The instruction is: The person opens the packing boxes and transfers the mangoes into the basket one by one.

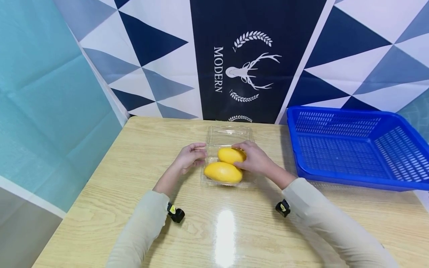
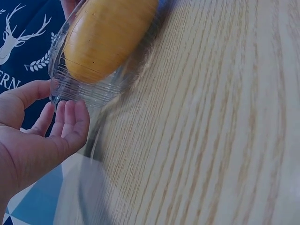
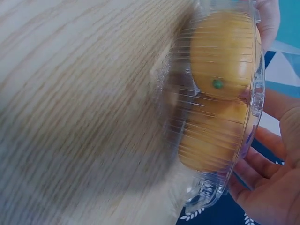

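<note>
Two yellow mangoes lie side by side in a clear plastic clamshell box (image 1: 212, 181) on the table. The near mango (image 1: 222, 172) is the longer one in the head view. My right hand (image 1: 253, 157) grips the far mango (image 1: 228, 155) at its right end, thumb toward the gap between the fruits. Through the box wall in the right wrist view, a green stem spot shows on one mango (image 3: 224, 51). My left hand (image 1: 190, 157) pinches the left rim of the box; in the left wrist view its thumb and fingertips (image 2: 81, 107) meet at the ribbed edge.
A blue plastic basket (image 1: 338, 178) stands at the right of the wooden table (image 1: 134, 156). The box's raised lid (image 1: 230, 136) stands behind the mangoes. A patterned cloth (image 1: 161, 67) hangs along the table's back edge.
</note>
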### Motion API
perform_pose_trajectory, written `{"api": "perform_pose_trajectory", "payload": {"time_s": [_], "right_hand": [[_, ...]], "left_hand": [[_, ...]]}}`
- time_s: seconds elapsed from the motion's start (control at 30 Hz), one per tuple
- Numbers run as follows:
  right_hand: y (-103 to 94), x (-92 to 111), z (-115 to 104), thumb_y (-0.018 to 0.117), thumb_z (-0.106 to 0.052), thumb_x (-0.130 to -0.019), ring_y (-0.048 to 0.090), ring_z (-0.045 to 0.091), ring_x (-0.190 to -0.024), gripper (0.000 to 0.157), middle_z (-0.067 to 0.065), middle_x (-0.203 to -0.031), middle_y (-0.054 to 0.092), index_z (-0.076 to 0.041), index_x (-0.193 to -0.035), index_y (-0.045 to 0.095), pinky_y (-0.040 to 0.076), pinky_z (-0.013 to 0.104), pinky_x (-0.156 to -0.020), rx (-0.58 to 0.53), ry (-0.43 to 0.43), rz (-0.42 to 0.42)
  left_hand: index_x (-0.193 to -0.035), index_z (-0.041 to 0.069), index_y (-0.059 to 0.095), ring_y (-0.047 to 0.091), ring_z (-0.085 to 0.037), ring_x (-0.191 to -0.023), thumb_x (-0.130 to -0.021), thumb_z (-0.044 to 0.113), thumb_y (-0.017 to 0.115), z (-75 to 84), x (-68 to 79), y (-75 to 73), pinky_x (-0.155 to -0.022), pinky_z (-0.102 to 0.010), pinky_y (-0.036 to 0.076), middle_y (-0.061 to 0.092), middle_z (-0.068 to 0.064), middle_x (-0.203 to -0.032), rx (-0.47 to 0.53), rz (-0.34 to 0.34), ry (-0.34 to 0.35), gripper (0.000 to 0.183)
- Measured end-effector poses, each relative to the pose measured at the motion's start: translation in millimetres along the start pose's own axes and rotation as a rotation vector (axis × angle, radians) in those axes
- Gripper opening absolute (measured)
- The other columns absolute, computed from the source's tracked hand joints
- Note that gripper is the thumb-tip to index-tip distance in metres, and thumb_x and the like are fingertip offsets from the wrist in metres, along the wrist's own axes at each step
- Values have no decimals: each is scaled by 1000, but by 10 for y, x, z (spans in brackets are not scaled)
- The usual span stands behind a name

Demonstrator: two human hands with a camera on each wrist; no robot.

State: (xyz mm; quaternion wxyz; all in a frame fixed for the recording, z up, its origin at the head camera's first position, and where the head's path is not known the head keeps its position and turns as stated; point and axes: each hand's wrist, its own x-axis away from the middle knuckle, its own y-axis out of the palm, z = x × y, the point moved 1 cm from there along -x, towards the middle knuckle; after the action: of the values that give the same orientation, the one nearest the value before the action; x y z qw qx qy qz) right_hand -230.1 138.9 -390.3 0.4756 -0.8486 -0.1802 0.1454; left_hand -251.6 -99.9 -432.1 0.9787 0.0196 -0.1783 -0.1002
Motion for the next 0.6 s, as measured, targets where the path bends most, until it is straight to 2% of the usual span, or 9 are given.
{"api": "perform_pose_trajectory", "payload": {"time_s": [0.27,0.6], "right_hand": [[-7,-20,8,76,-22,-74,49,32,-106,60,17,-115,55,-1,-127,55,43,44,-94,59,-15,-31],[-9,-37,6,72,-10,-72,45,33,-108,65,20,-118,49,2,-132,49,41,45,-94,90,-19,-96]], "left_hand": [[-134,6,46,58,-14,-87,-88,-1,58,5,-2,1,-78,-26,53,51,-17,-128,8,-6,-9,48],[-134,7,46,58,-15,-86,-87,0,60,-4,-18,-9,-75,-24,53,49,-17,-131,16,-12,-16,49]]}}
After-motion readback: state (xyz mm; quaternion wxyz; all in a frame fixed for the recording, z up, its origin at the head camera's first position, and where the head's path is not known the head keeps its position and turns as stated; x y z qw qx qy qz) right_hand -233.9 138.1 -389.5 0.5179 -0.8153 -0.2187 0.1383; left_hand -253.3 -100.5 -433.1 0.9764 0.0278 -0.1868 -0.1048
